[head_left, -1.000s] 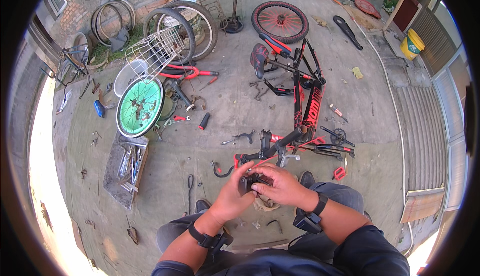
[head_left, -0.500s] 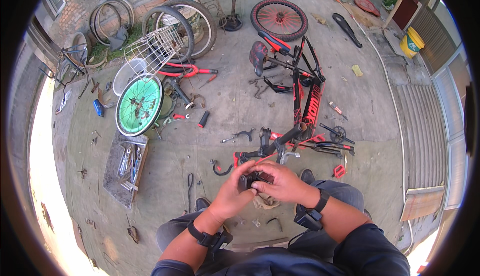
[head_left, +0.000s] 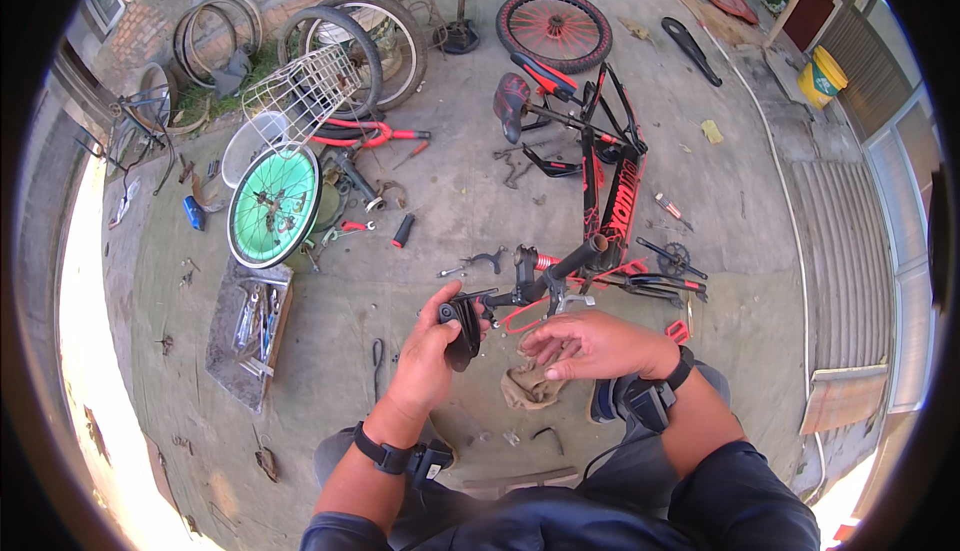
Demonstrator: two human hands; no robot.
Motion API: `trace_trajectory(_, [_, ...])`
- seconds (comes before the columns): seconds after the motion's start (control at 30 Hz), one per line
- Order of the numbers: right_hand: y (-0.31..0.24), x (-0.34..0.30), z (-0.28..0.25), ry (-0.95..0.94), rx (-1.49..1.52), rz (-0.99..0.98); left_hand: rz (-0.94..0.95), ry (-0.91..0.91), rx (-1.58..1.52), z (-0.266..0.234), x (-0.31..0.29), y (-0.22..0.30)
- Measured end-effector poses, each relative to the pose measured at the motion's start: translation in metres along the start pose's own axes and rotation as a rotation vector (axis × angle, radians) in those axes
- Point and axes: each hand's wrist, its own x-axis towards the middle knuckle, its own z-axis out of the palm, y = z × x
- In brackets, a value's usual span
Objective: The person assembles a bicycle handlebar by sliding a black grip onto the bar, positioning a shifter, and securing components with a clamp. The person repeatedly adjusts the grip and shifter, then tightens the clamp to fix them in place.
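"Two bare hands, yours, at lower centre: how is each posed?"

"Your left hand [head_left: 420, 359] grips a black part [head_left: 460, 343], the thumb pressed to its side. Your right hand [head_left: 592, 347], well apart from it, has fingers loosely spread and half curled, pinching nothing that shows; the tan cloth [head_left: 530, 388] lies below, and whether they touch it you cannot tell from this view."

"How far along does your work appear?"

"Partway, by judgement. Ahead of you lies the black-and-red frame [head_left: 622, 196], with no wheel visibly fitted. A red-spoked wheel [head_left: 555, 27] rests flat beyond it; a crank with chainring [head_left: 677, 259] and a red pedal [head_left: 678, 332] lie to its right, apparently loose."

"And what remains?"

"Those pieces seem separate from your frame, and nothing shows the black part fixed to it. Whether you are dismantling or assembling cannot be told. Neither of your hands touches the grey tray [head_left: 228, 323] of wrenches [head_left: 260, 323]."
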Motion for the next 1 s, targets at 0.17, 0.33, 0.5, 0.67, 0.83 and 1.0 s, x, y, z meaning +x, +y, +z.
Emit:
trace_trajectory(0.17, [-0.009,-0.038,-0.039,-0.032,0.156,0.101,0.078,-0.029,0.095,0.001,0.008,0.007])
trace_trajectory(0.33, [-0.003,-0.063,-0.072,0.295,0.291,0.106,0.142,-0.057,0.265,-0.003,0.023,0.008])
trace_trajectory(0.5, [0.019,-0.049,-0.079,0.706,0.225,0.226,0.173,-0.090,0.513,-0.004,0.041,0.004])
trace_trajectory(0.67, [0.038,-0.024,-0.072,0.590,0.127,0.251,0.177,-0.103,0.735,0.002,0.051,0.003])
trace_trajectory(0.83, [0.050,-0.003,-0.057,0.443,0.152,0.309,0.257,-0.179,0.941,0.009,0.055,0.000])
trace_trajectory(1.0, [0.057,0.005,-0.053,0.466,0.238,0.361,0.313,-0.229,1.061,0.011,0.058,-0.003])
